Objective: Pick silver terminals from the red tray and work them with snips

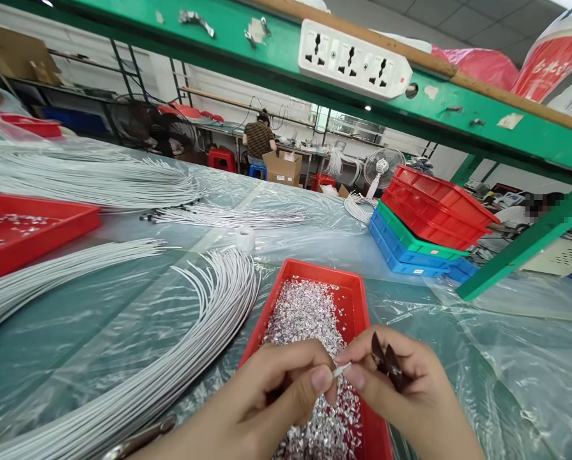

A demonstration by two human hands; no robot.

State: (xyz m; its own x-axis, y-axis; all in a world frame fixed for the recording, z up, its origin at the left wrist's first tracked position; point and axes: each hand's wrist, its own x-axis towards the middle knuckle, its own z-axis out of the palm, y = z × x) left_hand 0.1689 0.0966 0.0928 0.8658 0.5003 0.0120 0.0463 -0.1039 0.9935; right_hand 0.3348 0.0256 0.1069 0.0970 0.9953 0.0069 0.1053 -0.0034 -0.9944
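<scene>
Over a red tray [365, 306] of shiny silver scraps, my two hands meet at the tip of a white cable [338, 370]. Thumb and fingers of my left hand [290, 390] pinch the cable just behind its end. My right hand [410, 390] is closed around small dark scissors [386, 361], their parted blades pointing up out of the fingers. The right thumb and forefinger also close on or right beside the cable tip; exact contact is hard to make out. The scissors' handles are hidden in the palm.
A curved bundle of white cables [218, 306] lies left of the tray, near a white tape roll [245, 239]. Another red tray [36, 233] stands far left. Stacked bins [424, 220] stand right, under a green shelf beam [247, 38]. A person [259, 137] sits in the background.
</scene>
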